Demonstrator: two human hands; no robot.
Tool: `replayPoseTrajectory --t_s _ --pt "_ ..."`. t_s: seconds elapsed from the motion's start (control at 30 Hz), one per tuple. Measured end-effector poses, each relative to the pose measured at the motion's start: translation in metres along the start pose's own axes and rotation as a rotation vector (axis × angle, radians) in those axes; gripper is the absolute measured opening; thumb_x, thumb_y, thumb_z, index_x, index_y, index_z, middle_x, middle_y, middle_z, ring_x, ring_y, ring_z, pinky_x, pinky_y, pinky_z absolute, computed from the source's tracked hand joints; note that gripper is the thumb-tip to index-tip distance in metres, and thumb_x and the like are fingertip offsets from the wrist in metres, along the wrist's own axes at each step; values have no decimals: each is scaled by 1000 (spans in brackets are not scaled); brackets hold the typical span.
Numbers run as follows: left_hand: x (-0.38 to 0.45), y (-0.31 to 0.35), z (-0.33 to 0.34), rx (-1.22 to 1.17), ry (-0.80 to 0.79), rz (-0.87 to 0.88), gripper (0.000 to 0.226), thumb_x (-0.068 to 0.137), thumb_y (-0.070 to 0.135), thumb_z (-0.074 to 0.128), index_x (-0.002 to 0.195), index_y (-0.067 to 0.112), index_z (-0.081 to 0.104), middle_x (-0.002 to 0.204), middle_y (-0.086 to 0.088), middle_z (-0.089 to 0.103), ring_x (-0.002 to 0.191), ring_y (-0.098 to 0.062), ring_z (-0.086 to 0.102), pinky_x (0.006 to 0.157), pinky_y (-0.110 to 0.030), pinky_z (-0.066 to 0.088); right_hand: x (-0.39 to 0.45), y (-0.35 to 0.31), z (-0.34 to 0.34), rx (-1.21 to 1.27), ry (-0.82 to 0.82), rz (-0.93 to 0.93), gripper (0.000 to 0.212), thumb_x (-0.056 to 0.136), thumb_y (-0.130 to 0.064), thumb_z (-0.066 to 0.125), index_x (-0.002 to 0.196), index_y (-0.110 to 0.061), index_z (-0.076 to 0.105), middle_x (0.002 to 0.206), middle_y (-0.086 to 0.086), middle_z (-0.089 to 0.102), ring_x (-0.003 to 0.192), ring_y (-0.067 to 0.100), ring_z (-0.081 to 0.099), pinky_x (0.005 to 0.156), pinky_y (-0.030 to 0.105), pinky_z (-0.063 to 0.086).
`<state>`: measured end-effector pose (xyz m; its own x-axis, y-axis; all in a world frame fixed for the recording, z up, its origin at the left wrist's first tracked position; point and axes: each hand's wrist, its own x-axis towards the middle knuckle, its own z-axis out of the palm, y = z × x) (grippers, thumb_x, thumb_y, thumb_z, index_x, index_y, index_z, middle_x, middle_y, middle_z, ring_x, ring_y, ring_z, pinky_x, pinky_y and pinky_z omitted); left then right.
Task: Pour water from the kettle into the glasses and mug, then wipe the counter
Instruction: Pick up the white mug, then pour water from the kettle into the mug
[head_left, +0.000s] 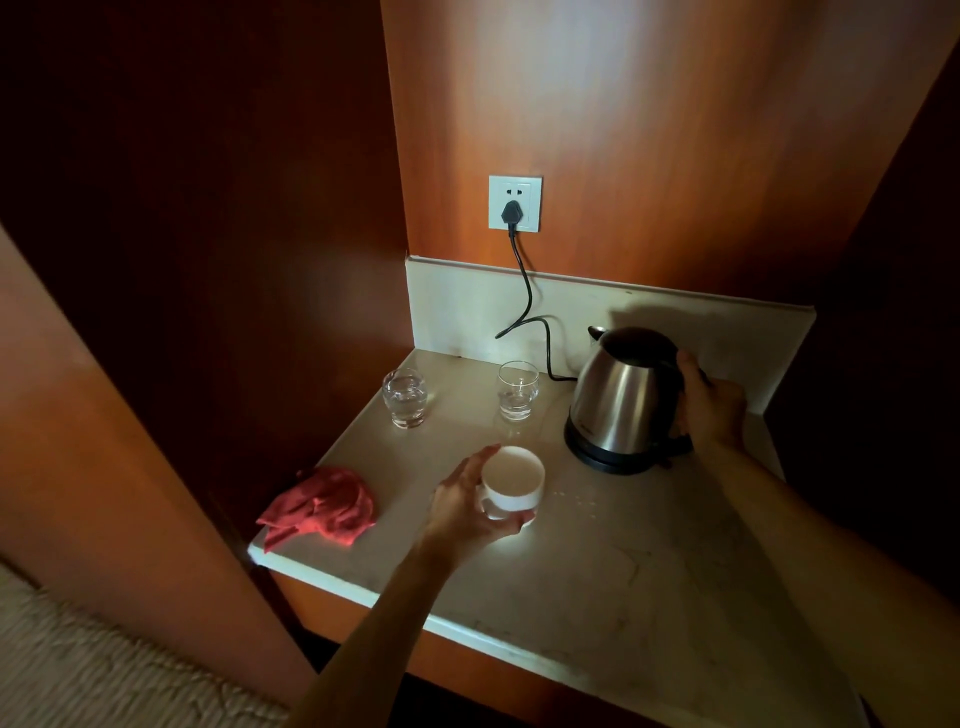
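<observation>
A steel kettle (621, 397) with a black lid stands on its black base at the back right of the pale counter (649, 561). My right hand (709, 402) is wrapped around its handle. A white mug (514, 480) sits near the counter's middle, and my left hand (467, 506) grips it from the left side by the handle. Two clear glasses stand behind it: the left glass (405, 397) holds water, the right glass (518, 389) looks to hold a little. A crumpled red cloth (322, 506) lies at the counter's front left corner.
A black cord (527, 306) runs from the kettle base up to a plug in the white wall socket (514, 202). Wooden panels close in the counter at the back and left. A few water drops (576, 499) lie right of the mug. Carpet shows at bottom left.
</observation>
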<state>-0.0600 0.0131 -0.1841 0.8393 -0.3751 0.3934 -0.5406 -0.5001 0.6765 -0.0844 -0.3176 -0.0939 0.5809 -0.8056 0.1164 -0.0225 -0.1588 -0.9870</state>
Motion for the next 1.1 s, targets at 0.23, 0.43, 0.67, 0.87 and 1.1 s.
replayPoseTrajectory --t_s 0.23,0.43,0.67,0.87,1.1 --pt "7 -1 -16 -113 -148 -15 99 52 54 91 140 36 48 120 12 67 102 -5 67 90 -29 58 -7 -20 1 43 -3 -13 58 65 -73 68 46 -19 57 51 -2 55 54 16 53 56 31 42" --pt "13 -4 -24 -105 -114 -9 96 54 43 97 138 26 54 120 10 67 103 -3 64 89 -14 52 -17 -52 -9 44 -65 -56 51 73 -65 72 47 -23 63 52 -4 58 55 14 57 59 34 44" --pt "12 -10 -24 -89 -116 18 99 55 46 96 140 23 52 122 9 67 103 -5 64 87 -8 50 -36 -73 -12 -17 -237 -15 48 66 -68 75 52 -22 66 51 0 54 46 15 53 47 23 38" --pt "10 -9 -24 -113 -106 20 91 56 44 95 134 36 52 113 19 65 93 5 63 80 -1 47 -52 -93 -22 -231 -510 -19 63 68 -73 69 36 -22 50 37 -2 40 28 12 35 34 18 27" --pt "13 -14 -21 -123 -109 -3 93 56 46 95 138 32 52 114 11 70 97 -7 68 86 -27 58 -61 -113 -20 -488 -730 -87 63 82 -65 72 46 -16 55 42 4 42 33 17 34 40 23 25"
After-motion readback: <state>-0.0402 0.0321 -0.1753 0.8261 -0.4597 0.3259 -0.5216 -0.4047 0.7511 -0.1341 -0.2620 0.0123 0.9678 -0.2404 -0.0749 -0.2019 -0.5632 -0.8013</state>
